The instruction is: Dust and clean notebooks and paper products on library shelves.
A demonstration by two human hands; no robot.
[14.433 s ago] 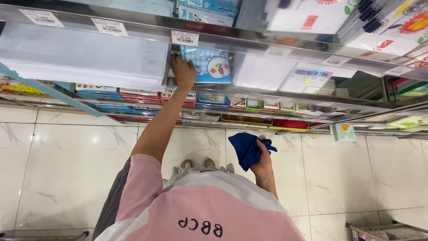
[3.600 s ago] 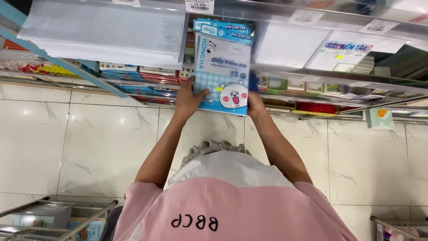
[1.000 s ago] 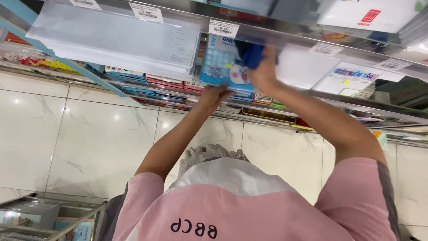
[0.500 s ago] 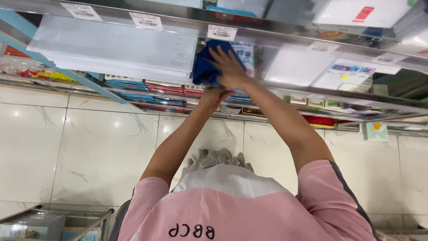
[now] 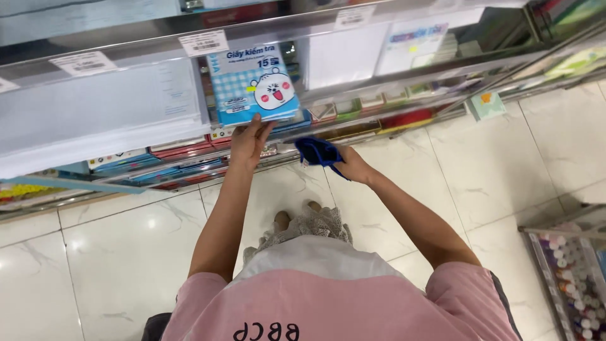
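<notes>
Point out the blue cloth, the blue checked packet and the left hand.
blue cloth point(image 5: 317, 151), head view, middle of the bunched fabric.
blue checked packet point(image 5: 251, 85), head view, front cover.
left hand point(image 5: 248, 140), head view, back of hand.
</notes>
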